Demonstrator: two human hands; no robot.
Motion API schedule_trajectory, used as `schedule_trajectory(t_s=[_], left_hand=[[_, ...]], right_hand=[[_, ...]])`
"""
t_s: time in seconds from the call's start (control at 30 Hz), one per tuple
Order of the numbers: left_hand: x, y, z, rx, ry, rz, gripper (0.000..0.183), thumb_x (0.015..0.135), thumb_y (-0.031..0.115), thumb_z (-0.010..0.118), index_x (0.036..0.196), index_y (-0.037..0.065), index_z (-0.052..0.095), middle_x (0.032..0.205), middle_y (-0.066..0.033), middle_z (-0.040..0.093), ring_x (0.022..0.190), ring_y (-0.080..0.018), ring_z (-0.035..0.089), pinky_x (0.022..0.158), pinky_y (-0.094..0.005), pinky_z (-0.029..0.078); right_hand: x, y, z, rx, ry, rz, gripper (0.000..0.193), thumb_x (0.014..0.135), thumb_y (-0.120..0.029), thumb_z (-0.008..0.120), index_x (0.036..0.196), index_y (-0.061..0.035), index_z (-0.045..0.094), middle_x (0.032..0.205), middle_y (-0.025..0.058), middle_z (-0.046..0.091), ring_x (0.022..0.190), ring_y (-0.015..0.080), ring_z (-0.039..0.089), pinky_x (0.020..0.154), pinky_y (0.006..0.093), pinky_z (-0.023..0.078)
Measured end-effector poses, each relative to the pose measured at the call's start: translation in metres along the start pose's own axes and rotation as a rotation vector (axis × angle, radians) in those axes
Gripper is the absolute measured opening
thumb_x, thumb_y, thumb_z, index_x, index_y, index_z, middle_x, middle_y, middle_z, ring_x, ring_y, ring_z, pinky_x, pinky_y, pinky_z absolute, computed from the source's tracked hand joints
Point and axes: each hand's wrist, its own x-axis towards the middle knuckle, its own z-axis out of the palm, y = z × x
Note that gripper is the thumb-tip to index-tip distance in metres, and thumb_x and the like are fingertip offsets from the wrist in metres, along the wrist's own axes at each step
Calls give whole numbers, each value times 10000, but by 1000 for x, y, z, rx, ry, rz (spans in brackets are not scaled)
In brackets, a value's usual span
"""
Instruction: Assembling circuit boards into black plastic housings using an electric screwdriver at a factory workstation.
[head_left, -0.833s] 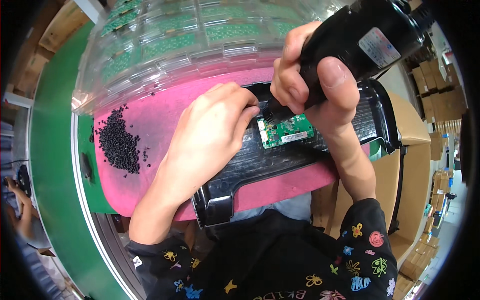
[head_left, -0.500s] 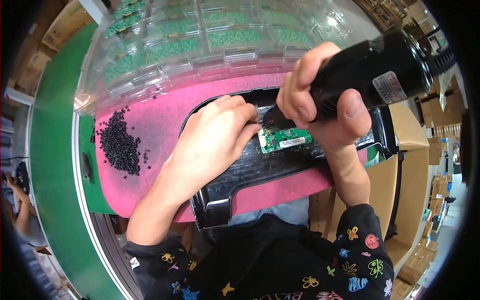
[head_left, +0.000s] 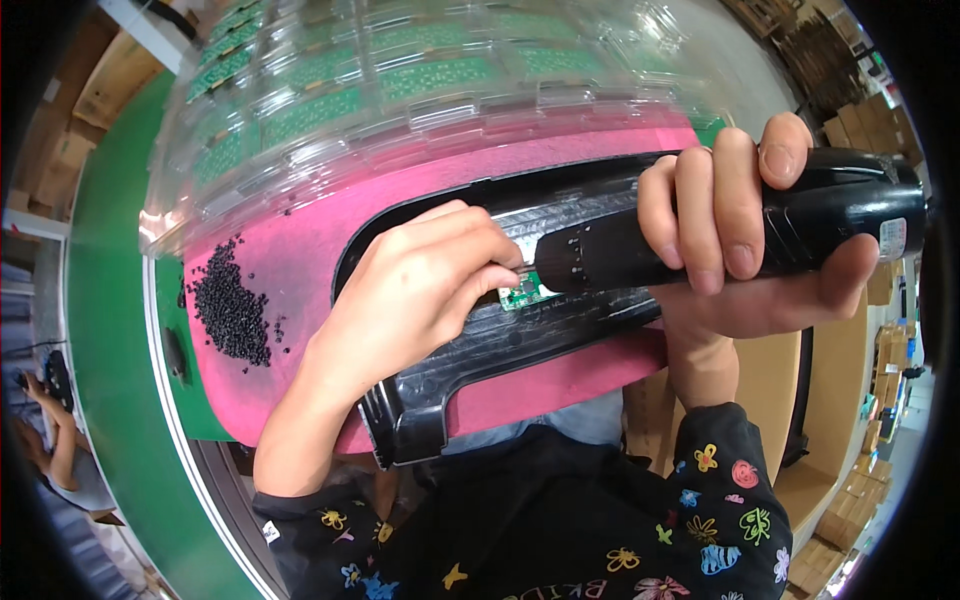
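Note:
My right hand (head_left: pixel 735 215) wraps around a black electric screwdriver (head_left: pixel 610 250), which lies nearly level with its nose toward the left. At that nose, the thumb and fingertips of my left hand (head_left: pixel 425 275) pinch together; whatever is between them is too small to make out. Just beneath is a green circuit board (head_left: pixel 525 293), partly covered by the screwdriver and my fingers. The board sits inside a long black plastic housing (head_left: pixel 500 335) with raised edges. My left wrist crosses over the housing's left end.
A pile of small black screws (head_left: pixel 232 305) lies on the pink mat (head_left: pixel 310 230) to the left. Transparent plastic trays (head_left: pixel 400 120) holding green boards stand behind it. Cardboard boxes (head_left: pixel 835 400) are at the right. Another person's arm (head_left: pixel 60 440) shows at far left.
The screwdriver has swung from a downward tilt over the board to nearly level, its body moving right and lower. My left fingertips stay near its nose.

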Motion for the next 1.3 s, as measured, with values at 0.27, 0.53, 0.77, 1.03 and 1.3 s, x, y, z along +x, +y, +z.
schedule_trajectory(t_s=[0.27, 0.53, 0.77, 1.03, 1.3], left_hand=[[-1, 5, 1, 125, -87, -181, 362, 735, 68, 781, 1059, 8, 630, 1030, -120, 647, 965, -315, 610, 832, -380, 500], [1, 6, 2, 156, -161, -192, 376, 728, 59, 778, 1072, 27, 628, 1043, -108, 638, 994, -314, 598, 841, -379, 502], [1, 5, 2, 192, -170, -171, 340, 768, 104, 759, 1068, 37, 615, 1018, -74, 610, 973, -277, 588, 820, -387, 510], [-4, 10, 3, 196, -156, -168, 319, 748, 65, 762, 1043, 46, 644, 1020, -89, 632, 952, -301, 599, 819, -382, 506], [1, 13, -11, 301, 130, 30, 158, 793, 59, 726, 939, 30, 670, 976, -83, 622, 904, -291, 590, 779, -385, 504]], right_hand=[[-22, -27, -21, -255, 113, 142, 512, 875, -527, 619, 984, -46, 480, 609, -21, 501, 437, 79, 453, 451, 235, 377], [-27, -26, -26, -270, 189, 119, 527, 867, -540, 621, 979, -44, 479, 596, -23, 480, 427, 76, 431, 445, 242, 361], [-28, -24, -18, -339, 270, 108, 545, 839, -547, 649, 965, -44, 482, 587, -20, 481, 413, 77, 424, 448, 241, 370], [-23, -13, -6, -389, 226, 159, 544, 841, -545, 659, 938, -43, 473, 577, -22, 454, 426, 69, 388, 399, 214, 318], [-20, -9, -5, -470, 178, 162, 555, 854, -543, 638, 977, -24, 483, 575, -22, 441, 420, 67, 374, 405, 216, 316]])
